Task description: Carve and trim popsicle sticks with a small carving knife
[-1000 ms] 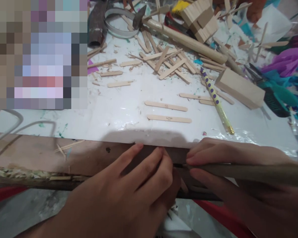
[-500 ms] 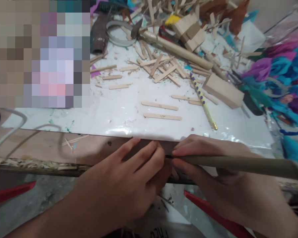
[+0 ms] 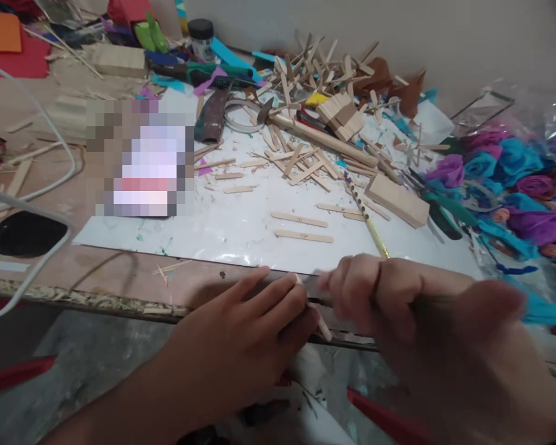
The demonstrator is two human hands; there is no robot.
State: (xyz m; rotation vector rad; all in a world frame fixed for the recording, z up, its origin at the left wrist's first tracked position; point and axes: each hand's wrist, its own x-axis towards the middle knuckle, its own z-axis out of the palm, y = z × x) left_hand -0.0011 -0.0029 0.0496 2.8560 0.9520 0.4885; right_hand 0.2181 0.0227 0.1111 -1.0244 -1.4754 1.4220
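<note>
My left hand (image 3: 254,321) is closed at the table's front edge, its fingertips pressing down on a craft stick (image 3: 324,327) whose pale end pokes out below them. My right hand (image 3: 380,290) is blurred, with its fingers wrapped around a long-handled tool; the grip hides most of it. A thin dark tip (image 3: 325,301) points from that hand toward my left fingers. Just beyond the hands, two marked craft sticks (image 3: 301,220) lie side by side on the white sheet (image 3: 204,235).
Behind lie a heap of craft sticks (image 3: 306,164), a hammer (image 3: 324,139), a wood block (image 3: 396,199) and a dotted pencil (image 3: 364,210). Paper flowers (image 3: 505,167) fill the right. A blurred-out phone-like object (image 3: 148,167) and white cable (image 3: 69,161) are at left.
My right hand has turned from a fingertip pinch near the tool's tip to a full wrap around its handle. My left hand stays at the edge. The view has tilted up and left.
</note>
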